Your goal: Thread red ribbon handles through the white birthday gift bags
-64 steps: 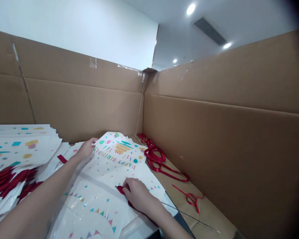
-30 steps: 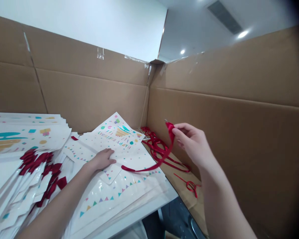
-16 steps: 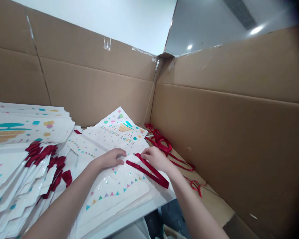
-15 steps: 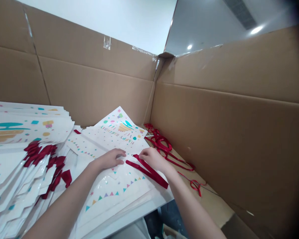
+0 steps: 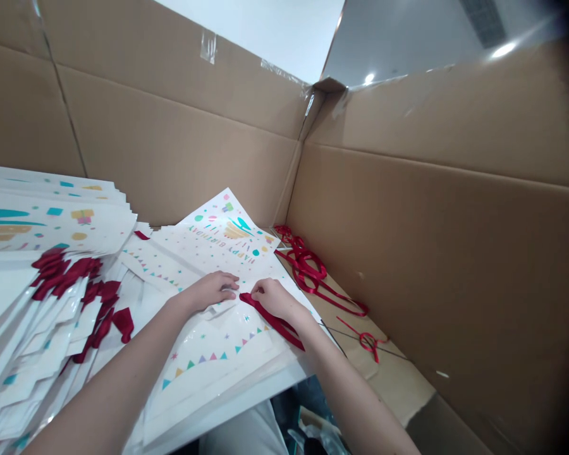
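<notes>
A dark red ribbon (image 5: pixel 277 323) is pinched in my right hand (image 5: pixel 275 298). It is folded double, one end by the fingertips and the rest trailing towards the near edge of the printed white bag (image 5: pixel 246 268). My left hand (image 5: pixel 212 291) rests on the same bag, thumb and fingers apart, just left of the ribbon's end. Beside that hand, a fold of the bag's white material is slightly raised. The bag has coloured bunting, dots and "HAPPY BIRTHDAY" lettering. Whatever lies under my left palm is hidden.
Several printed white bags with dark red ribbon bows (image 5: pixel 78 275) are piled at the left. Loose red ribbon (image 5: pixel 313 268) lies tangled at the right on cardboard. Tall cardboard walls (image 5: pixel 180 139) stand behind and to the right. A small ribbon loop (image 5: pixel 368 342) lies nearer me.
My right hand has moved slightly left, bringing the ribbon's end closer to my left hand. The two ribbon lengths, apart before, now lie together. The view has shifted a little.
</notes>
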`<state>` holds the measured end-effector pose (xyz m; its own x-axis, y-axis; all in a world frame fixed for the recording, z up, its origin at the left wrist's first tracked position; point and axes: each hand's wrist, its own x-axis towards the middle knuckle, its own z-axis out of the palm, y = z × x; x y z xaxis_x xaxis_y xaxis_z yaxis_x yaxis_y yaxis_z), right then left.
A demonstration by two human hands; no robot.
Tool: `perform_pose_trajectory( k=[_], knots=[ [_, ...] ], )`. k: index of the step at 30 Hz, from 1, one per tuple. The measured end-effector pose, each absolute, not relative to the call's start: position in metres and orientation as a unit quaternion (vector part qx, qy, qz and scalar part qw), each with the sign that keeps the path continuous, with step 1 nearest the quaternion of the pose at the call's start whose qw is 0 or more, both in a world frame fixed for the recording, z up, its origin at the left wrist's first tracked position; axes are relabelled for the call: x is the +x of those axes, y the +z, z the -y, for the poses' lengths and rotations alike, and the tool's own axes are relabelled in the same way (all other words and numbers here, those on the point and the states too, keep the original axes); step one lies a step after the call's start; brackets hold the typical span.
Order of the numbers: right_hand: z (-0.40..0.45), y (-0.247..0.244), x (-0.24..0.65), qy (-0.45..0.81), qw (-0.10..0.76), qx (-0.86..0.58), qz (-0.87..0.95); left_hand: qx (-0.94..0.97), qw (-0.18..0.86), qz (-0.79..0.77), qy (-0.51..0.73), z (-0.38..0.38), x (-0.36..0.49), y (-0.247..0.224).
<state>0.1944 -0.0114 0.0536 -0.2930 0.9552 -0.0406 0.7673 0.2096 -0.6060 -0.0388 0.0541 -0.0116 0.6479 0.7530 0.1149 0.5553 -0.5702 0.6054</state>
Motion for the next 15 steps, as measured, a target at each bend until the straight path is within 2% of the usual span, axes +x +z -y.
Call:
perform_pose_trajectory(
  k=[6,15],
  knots=[
    [0.001,0.036,0.195,0.265,0.197,-0.568,0.754,0.866,0.286,-0.359,0.198,-0.057,-0.041,-0.015],
    [-0.006,0.04,0.187,0.275,0.182,-0.556,0.763,0.829,0.334,-0.372,0.25,-0.075,-0.039,-0.042]
  ],
)
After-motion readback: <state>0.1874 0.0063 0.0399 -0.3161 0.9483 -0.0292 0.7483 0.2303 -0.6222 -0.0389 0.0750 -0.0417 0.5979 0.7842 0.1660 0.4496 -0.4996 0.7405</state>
